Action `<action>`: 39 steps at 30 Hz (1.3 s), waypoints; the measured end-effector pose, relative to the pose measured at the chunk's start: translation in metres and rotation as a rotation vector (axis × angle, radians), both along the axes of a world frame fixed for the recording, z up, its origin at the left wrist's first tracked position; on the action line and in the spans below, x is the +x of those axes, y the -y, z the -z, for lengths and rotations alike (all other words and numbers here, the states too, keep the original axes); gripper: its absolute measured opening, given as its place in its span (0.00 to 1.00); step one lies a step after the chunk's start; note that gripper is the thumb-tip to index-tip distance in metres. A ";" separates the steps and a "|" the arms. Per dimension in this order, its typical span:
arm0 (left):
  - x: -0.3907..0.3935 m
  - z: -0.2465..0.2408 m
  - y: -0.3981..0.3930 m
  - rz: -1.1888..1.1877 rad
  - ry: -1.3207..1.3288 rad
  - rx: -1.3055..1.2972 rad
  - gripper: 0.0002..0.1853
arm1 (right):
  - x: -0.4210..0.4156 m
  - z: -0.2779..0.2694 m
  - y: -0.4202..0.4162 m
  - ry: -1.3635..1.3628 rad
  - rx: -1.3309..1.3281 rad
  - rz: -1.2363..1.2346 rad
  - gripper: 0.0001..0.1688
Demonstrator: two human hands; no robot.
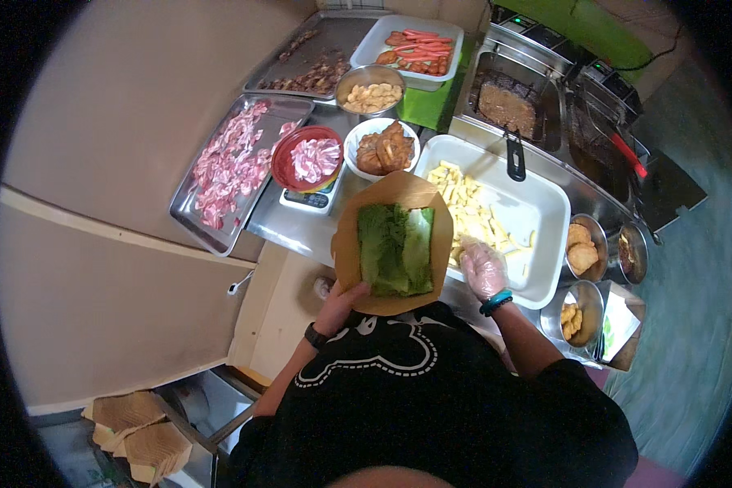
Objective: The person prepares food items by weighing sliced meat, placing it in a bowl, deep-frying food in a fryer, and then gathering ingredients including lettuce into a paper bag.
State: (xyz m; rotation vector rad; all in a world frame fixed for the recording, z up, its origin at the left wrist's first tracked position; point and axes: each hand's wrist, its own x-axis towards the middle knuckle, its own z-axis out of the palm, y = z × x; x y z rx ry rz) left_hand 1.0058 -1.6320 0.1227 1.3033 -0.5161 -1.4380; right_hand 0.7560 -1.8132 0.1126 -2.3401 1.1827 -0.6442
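Note:
My left hand [346, 300] grips the near-left edge of a kraft paper food box [396, 188], held in front of my chest. Green lettuce leaves [395, 250] lie flat inside it. To the right, my right hand [484, 269], in a clear plastic glove, reaches over the near rim of a white plastic tub [540, 210]. Pale French fries [457, 192] are heaped along the tub's left side, and the gloved fingertips are at the near end of the heap. Whether the fingers hold any fries is hidden by the glove and blur.
A black-handled fryer basket [515, 158] overhangs the tub from the deep fryer [506, 110]. Behind the box stand a bowl of fried meat [385, 149] and a scale [310, 200] bearing a red bowl [280, 165]. Several metal bowls [587, 299] line the right; raw meat [226, 168] lies left.

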 end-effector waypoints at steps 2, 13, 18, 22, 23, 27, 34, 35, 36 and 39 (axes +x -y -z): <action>-0.001 0.004 0.000 0.006 -0.012 -0.037 0.22 | -0.001 0.003 0.001 -0.020 -0.021 -0.021 0.10; -0.006 -0.011 0.003 0.101 0.035 -0.092 0.26 | -0.003 0.022 0.006 0.004 -0.087 -0.066 0.08; -0.006 -0.008 0.004 0.121 0.048 -0.099 0.27 | -0.004 0.025 0.008 0.032 -0.114 -0.138 0.09; -0.007 -0.006 0.005 0.117 0.009 -0.137 0.27 | -0.002 0.015 0.005 -0.106 -0.032 -0.096 0.09; -0.008 -0.009 0.005 0.114 -0.005 -0.130 0.27 | -0.005 0.020 0.006 -0.094 -0.062 -0.109 0.10; -0.007 -0.019 0.008 0.137 -0.016 -0.115 0.29 | -0.004 0.024 0.003 -0.034 0.021 -0.059 0.10; -0.013 -0.018 0.006 0.046 0.011 -0.200 0.27 | -0.001 0.015 0.002 -0.091 0.030 -0.086 0.12; -0.012 -0.019 0.006 0.062 0.026 -0.196 0.27 | -0.001 0.014 0.004 -0.125 0.068 -0.091 0.13; -0.011 -0.020 0.006 0.070 0.042 -0.192 0.27 | -0.002 0.013 0.006 -0.158 0.105 -0.096 0.14; -0.012 -0.021 0.006 0.076 0.087 -0.177 0.27 | -0.003 0.017 0.006 -0.164 0.132 -0.094 0.17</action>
